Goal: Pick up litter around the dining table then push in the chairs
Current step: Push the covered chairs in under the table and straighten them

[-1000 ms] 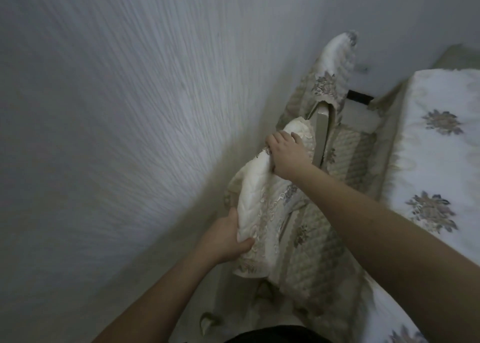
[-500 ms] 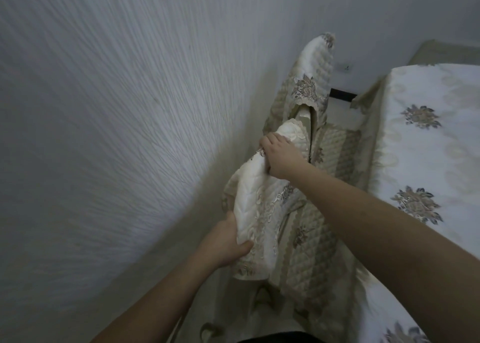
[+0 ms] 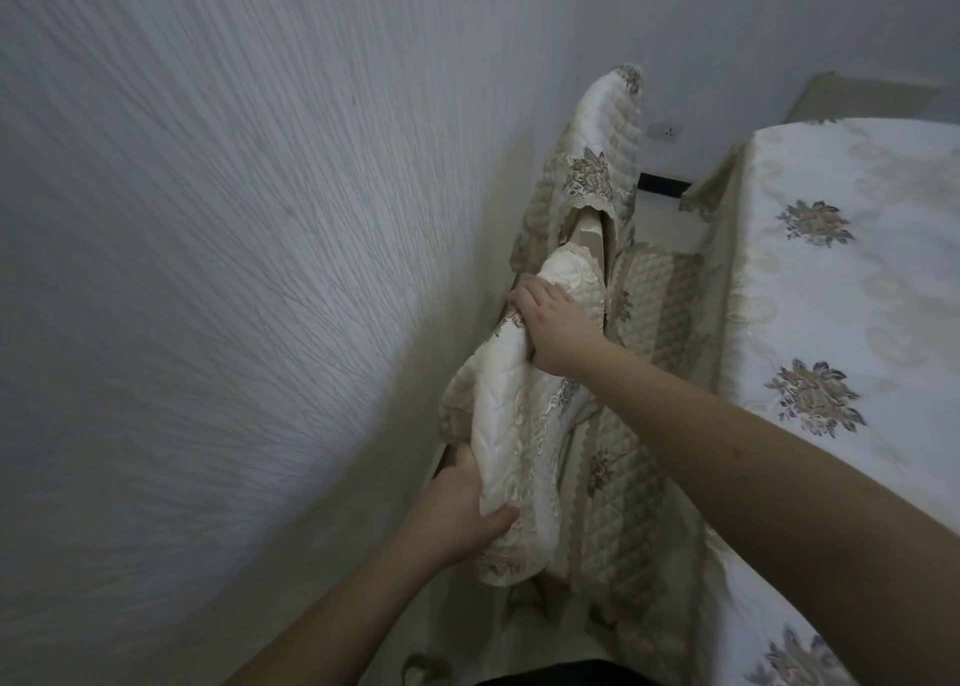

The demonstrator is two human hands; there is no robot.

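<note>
Two dining chairs in cream quilted floral covers stand in the narrow gap between the wall and the table. The near chair's backrest (image 3: 514, 425) runs diagonally through the middle. My left hand (image 3: 457, 519) grips its lower end, thumb over the fabric. My right hand (image 3: 550, 322) clasps its upper end. Its quilted seat (image 3: 623, 503) lies against the hanging tablecloth. The far chair (image 3: 602, 150) stands just beyond, its seat (image 3: 660, 296) by the table. The dining table (image 3: 852, 290) wears a white cloth with grey flower motifs. No litter is visible.
A textured grey wall (image 3: 234, 270) fills the left, close behind both chair backs. A wall socket (image 3: 666, 129) and a dark skirting strip (image 3: 665, 184) sit beyond the far chair. Pale floor (image 3: 831, 95) shows at the top right.
The view has drifted a little leftward, so the chairs and table sit further left in frame. Both hands keep the same grip on the near chair's backrest.
</note>
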